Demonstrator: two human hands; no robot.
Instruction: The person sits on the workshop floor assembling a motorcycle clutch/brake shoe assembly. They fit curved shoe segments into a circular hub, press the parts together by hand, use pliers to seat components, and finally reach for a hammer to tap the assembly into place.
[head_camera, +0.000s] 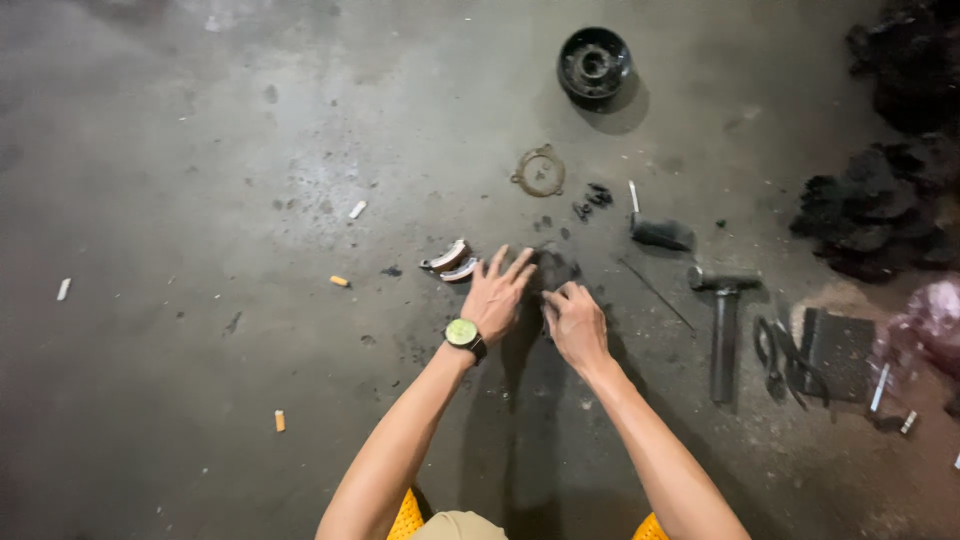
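Centre of frame: left hand (497, 295), green-faced wristwatch (463, 333) on the wrist, fingers splayed wide, holding nothing, palm down over a dark greasy part (548, 268) on the concrete floor (200, 200)
Right hand (574, 322) just right of it, fingers curled narrow, tips pinching at the same dark part; too blurred to tell whether actually gripped or only touched
Dark part sits between the two hands, just above centre, in a black oily patch; shape not readable
Just left of the left fingertips: pair of curved metal shoes (450, 262) lying together on the floor, apart from the hand
Upper centre: round black drum-like housing (594, 63), well apart from the hands
Below it: rusty ring-shaped gasket (539, 171), flat on the floor; small black bits (593, 198) just right of it
Right of centre: short tool with a black grip (655, 228); thin rod (655, 292) lying diagonally below it
Further right: hammer (723, 325), head up-frame, handle pointing down; pliers (775, 355) beside it, then a dark flat block (838, 350)
Upper right edge: heap of black greasy debris (880, 200)
Left half: scattered cigarette butts (340, 281) on stained concrete
Bottom centre: yellow seat edge (405, 520) under the forearms
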